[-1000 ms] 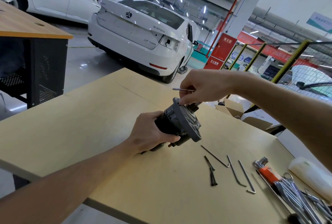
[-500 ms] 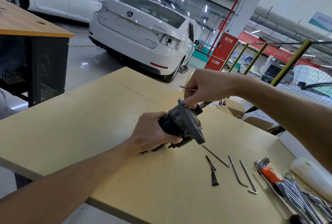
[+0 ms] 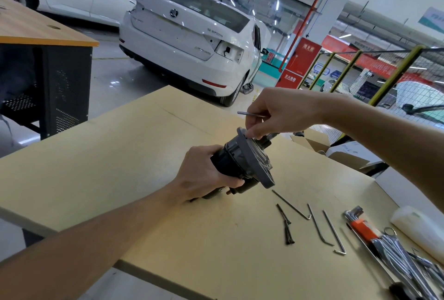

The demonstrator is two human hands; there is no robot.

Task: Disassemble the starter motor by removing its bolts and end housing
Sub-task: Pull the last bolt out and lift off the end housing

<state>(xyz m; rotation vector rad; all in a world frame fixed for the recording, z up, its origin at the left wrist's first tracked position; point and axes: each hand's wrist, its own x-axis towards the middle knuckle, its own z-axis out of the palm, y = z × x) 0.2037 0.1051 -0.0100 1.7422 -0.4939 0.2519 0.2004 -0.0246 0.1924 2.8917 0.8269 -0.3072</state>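
Starter motor held over the workbench while a hex key works at its end housing.

The left hand (image 3: 204, 174) wraps its fingers round the dark body of the starter motor (image 3: 236, 162), tilted just above the tan table (image 3: 120, 167) near its middle. The right hand (image 3: 276, 114) pinches a hex key (image 3: 249, 114) at the top rim of the grey end housing (image 3: 258, 160). Loose bolts (image 3: 287, 230) and three more hex keys (image 3: 317, 225) lie to the right, nearer the camera.

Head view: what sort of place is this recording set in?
Most likely a car repair or training workshop: white cars parked indoors on a glossy floor, a wooden workbench with hex keys and wrenches, and yellow mesh fencing.
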